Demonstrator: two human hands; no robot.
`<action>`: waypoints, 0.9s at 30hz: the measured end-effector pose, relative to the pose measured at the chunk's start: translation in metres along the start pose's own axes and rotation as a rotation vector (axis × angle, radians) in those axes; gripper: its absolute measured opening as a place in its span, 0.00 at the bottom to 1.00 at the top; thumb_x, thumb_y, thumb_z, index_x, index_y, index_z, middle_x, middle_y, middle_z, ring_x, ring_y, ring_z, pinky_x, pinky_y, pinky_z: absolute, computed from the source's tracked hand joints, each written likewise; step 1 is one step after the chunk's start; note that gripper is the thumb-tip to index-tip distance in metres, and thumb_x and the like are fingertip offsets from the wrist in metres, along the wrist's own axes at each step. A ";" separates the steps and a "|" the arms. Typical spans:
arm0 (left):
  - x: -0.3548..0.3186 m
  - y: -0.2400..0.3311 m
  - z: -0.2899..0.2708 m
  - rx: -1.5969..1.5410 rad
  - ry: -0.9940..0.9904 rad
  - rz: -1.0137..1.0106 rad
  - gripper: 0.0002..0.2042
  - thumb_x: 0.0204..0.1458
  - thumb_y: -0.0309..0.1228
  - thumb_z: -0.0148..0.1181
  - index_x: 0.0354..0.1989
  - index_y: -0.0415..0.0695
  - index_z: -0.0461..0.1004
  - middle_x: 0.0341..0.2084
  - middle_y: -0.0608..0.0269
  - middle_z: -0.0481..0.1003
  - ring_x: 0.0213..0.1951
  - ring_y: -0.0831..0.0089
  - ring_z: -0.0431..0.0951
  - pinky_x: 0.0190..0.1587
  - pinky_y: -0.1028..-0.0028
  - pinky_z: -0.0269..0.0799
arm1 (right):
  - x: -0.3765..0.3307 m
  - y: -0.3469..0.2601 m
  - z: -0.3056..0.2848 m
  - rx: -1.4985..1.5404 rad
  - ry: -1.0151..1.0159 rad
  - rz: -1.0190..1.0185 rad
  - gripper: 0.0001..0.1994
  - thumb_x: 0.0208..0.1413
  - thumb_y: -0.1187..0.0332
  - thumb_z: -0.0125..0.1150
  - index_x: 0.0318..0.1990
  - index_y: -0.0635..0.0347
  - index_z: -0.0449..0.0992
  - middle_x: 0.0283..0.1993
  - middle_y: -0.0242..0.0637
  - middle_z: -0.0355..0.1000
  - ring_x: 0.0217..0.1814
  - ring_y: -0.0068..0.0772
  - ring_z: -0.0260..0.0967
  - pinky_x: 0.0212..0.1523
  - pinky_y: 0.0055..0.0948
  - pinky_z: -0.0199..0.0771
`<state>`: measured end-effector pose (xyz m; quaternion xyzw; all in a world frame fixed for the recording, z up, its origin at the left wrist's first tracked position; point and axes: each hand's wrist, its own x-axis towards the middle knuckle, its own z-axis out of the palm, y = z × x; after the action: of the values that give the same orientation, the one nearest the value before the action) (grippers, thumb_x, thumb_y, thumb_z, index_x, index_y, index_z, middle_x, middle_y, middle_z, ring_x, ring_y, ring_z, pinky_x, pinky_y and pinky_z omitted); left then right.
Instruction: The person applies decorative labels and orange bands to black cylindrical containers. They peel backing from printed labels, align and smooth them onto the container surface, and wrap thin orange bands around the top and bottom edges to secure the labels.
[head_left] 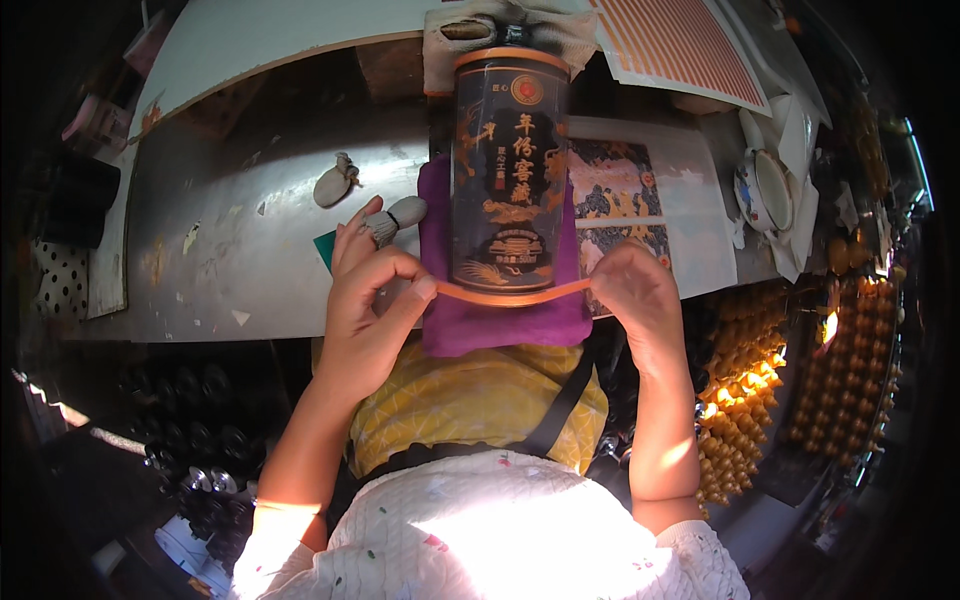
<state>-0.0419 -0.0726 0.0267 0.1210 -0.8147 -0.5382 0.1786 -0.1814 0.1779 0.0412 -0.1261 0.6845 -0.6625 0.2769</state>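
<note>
A dark cylindrical canister with gold and orange decoration lies on a purple cloth, its near end toward me. A thin orange strip curves along that near end. My left hand pinches the strip's left end between thumb and index finger. Beside its raised other fingers is a small grey tied cloth pad, seemingly held among them. The strip's right end is pinched by my right hand, whose fingertips are partly hidden behind the hand.
Another tied cloth pad lies on the metal tabletop. Patterned printed sheets are right of the canister, with an orange-striped sheet farther back. A floral white dish stands at the right. Rows of gold pieces stand lower right.
</note>
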 end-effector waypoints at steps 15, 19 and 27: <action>-0.046 0.009 0.026 0.351 0.258 0.317 0.15 0.51 0.37 0.67 0.45 0.46 0.80 0.43 0.59 0.77 0.61 0.49 0.68 0.71 0.40 0.36 | 0.002 0.007 -0.006 -0.060 -0.028 -0.010 0.05 0.55 0.77 0.65 0.33 0.62 0.73 0.36 0.25 0.64 0.35 0.14 0.58 0.35 0.17 0.58; -0.069 0.013 0.049 0.502 0.080 0.483 0.30 0.52 0.53 0.63 0.57 0.43 0.76 0.54 0.49 0.74 0.64 0.42 0.62 0.69 0.33 0.32 | 0.003 0.005 -0.003 -0.006 -0.039 -0.009 0.04 0.56 0.78 0.64 0.34 0.62 0.73 0.41 0.28 0.67 0.37 0.15 0.61 0.38 0.17 0.62; -0.072 0.003 0.057 0.428 0.063 0.418 0.42 0.48 0.54 0.67 0.67 0.39 0.66 0.62 0.49 0.67 0.67 0.44 0.59 0.68 0.34 0.32 | 0.003 0.006 -0.009 0.078 -0.050 -0.004 0.03 0.57 0.74 0.60 0.34 0.58 0.71 0.49 0.40 0.78 0.38 0.18 0.66 0.38 0.21 0.67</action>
<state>-0.0004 0.0047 -0.0024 0.0023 -0.9110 -0.3018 0.2811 -0.1878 0.1841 0.0341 -0.1334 0.6507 -0.6858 0.2973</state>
